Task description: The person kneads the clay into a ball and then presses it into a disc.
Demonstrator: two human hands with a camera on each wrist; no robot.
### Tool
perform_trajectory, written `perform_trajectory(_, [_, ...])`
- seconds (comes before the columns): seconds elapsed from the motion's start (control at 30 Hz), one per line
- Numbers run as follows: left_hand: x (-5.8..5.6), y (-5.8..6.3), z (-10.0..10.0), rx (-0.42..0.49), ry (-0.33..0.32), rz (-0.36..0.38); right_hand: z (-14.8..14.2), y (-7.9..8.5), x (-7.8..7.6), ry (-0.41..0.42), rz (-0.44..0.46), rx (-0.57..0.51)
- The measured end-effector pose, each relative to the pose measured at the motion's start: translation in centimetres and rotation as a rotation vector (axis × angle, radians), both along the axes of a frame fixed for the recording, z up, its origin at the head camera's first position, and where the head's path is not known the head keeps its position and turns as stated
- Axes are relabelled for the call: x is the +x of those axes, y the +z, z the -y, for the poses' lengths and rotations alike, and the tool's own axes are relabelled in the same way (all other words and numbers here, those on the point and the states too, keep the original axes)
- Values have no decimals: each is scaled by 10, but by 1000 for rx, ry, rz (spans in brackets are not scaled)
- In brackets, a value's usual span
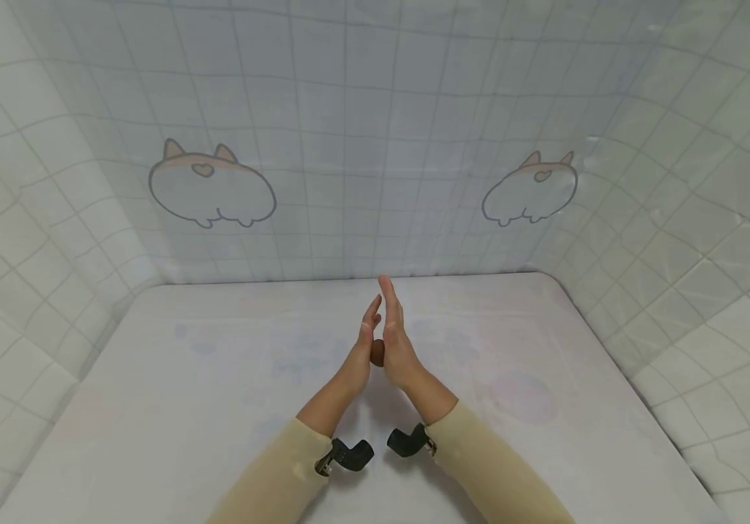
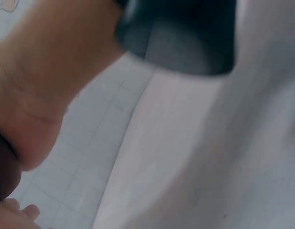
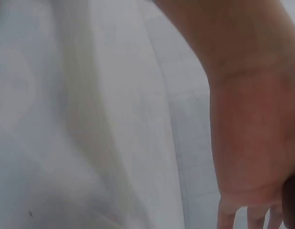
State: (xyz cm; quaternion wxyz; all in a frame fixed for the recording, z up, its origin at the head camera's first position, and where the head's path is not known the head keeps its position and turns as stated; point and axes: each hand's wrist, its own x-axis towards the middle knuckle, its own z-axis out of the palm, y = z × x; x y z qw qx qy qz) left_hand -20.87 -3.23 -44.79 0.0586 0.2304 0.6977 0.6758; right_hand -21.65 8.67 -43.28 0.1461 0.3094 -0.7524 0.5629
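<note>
Between my two palms sits a small brown rounded lump [image 1: 377, 353], pressed from both sides. My left hand [image 1: 360, 356] is on its left and my right hand [image 1: 398, 353] on its right, fingers straight and pointing away from me. The right fingertips reach farther forward than the left ones. In the left wrist view the lump [image 2: 4, 167] shows dark at the left edge, against the heel of a palm. Only a dark sliver of the lump [image 3: 293, 202] appears at the right edge of the right wrist view, beside the reddish palm [image 3: 252, 143].
A pale table [image 1: 217, 378] lies under the hands. Behind it rises a grid-patterned wall covering [image 1: 375, 182] with cartoon animal drawings [image 1: 211, 185], and similar covering stands on both sides. Black wrist-worn cameras [image 1: 353, 455] sit at both cream sleeves [image 1: 283, 466].
</note>
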Motion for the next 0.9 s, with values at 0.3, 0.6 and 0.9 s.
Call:
perform_trajectory(0.3, [4, 5, -1, 246, -25, -100, -1, -3, -7, 28, 131, 46])
perform_trajectory(0.6, [4, 15, 0, 311, 78, -175, 0, -13, -9, -12, 222, 139])
perform_trajectory(0.9, [1, 27, -1, 191, 193, -168, 0, -19, -1, 150, 80, 64])
